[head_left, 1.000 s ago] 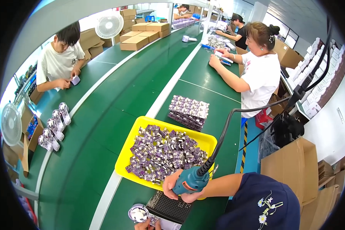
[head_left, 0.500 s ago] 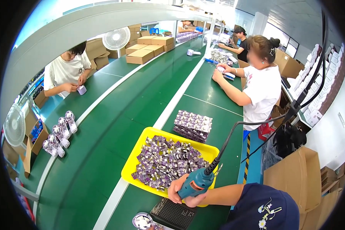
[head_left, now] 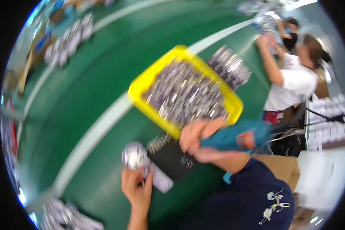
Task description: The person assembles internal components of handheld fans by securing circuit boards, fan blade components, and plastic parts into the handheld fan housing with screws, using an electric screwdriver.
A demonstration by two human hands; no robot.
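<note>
The picture is smeared by motion. My right hand (head_left: pixel 197 140) is wrapped round a teal electric screwdriver (head_left: pixel 230 137), whose cord runs off to the right; its tip is hidden. The tool is held over the near edge of a yellow tray (head_left: pixel 145 107) full of small purple circuit boards (head_left: pixel 188 90). My left hand (head_left: pixel 136 188) has its fingers closed on a pale purple handheld device (head_left: pixel 161 180) with a round clear head, lying on the green table. Beside the device, below my right hand, is a black perforated screw tray (head_left: pixel 168 159) with small screws in it.
A stack of purple board panels (head_left: pixel 230 67) stands past the yellow tray. Similar devices lie in a row (head_left: pixel 71 40) at far left and in a pile (head_left: pixel 67 216) at near left. A co-worker in a white shirt (head_left: pixel 291 82) works at right; a cardboard box (head_left: pixel 280 166) stands near my right arm.
The view has swung down and turned. My left hand has come into clear view on the device. The screwdriver, upright before, now lies more level in my right hand.
</note>
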